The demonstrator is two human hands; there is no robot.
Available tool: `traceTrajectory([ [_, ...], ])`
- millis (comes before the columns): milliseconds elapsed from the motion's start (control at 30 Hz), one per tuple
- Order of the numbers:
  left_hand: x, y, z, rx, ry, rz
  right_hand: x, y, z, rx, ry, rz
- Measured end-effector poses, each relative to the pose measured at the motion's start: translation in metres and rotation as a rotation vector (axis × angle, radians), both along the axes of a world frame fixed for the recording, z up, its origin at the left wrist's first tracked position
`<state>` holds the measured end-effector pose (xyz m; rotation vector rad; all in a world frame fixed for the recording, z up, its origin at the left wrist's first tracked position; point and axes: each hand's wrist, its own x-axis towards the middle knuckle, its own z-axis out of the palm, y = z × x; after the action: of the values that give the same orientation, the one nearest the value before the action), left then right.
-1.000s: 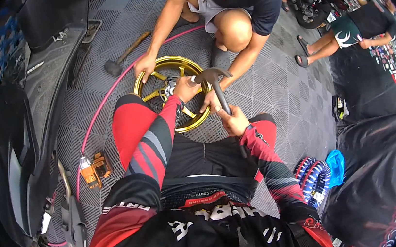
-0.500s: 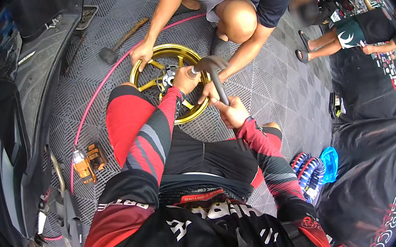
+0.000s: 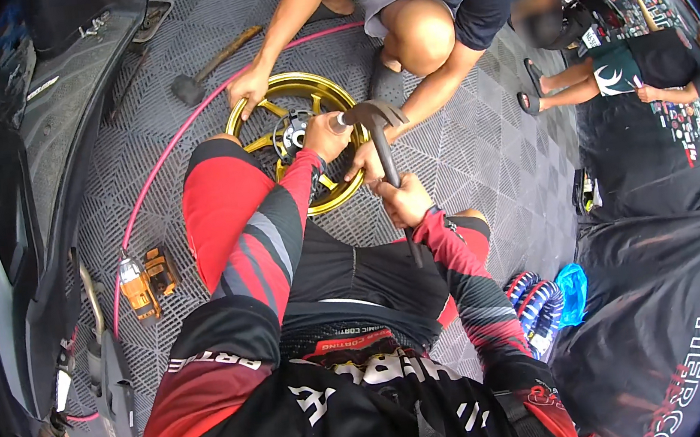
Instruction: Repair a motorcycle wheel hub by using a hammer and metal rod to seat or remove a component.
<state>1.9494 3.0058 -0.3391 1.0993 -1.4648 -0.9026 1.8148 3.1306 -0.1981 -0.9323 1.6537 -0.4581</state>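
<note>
My right hand (image 3: 406, 203) is closed around the dark handle of a claw hammer (image 3: 384, 150). The hammer's striking end is right at the top of my left hand (image 3: 328, 138). That hand is closed over the hub of a gold motorcycle wheel (image 3: 339, 90). A short silver metal end (image 3: 338, 123) shows between my left fist and the hammer head; what the fist grips is mostly hidden. Across from me, a crouching person holds the wheel, one hand (image 3: 250, 87) on the far left of the rim, the other hand (image 3: 367, 161) at its right side.
A mallet (image 3: 190, 88) lies beyond a pink hose (image 3: 157, 176) on the grey tiled floor. An orange power tool (image 3: 141, 294) lies to my left, near dark vehicle bodywork (image 3: 30, 212). Blue-and-white striped wrapped things (image 3: 539, 305) sit at right, by a black cloth (image 3: 652, 296). Bystanders stand far right.
The view has shifted slightly. The hammer has tilted a little, its head staying close to my left fist. Both my hands and the other person's keep their holds.
</note>
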Motion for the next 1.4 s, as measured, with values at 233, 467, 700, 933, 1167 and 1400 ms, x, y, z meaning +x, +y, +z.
traceTrajectory([
  [233,0.024,-0.019,0.007,0.058,-0.148,-0.46,-0.012,-0.013,0.049,-0.06,-0.025,0.191],
  [467,0.027,-0.034,0.003,-0.094,-0.152,-0.632,-0.018,0.04,0.05,-0.259,-0.19,0.005],
  [700,0.025,-0.02,0.004,0.202,0.053,-0.583,-0.003,0.048,0.019,0.014,-0.006,-0.101],
  [933,0.004,-0.013,-0.009,-0.032,-0.045,-0.201,-0.007,0.028,0.003,-0.236,0.008,-0.044],
  [1167,0.005,-0.008,-0.006,-0.011,-0.025,-0.097,-0.008,0.028,-0.002,0.002,0.117,-0.017],
  [1400,0.005,-0.008,-0.005,-0.016,-0.04,-0.134,-0.011,0.028,-0.006,-0.253,0.157,0.007],
])
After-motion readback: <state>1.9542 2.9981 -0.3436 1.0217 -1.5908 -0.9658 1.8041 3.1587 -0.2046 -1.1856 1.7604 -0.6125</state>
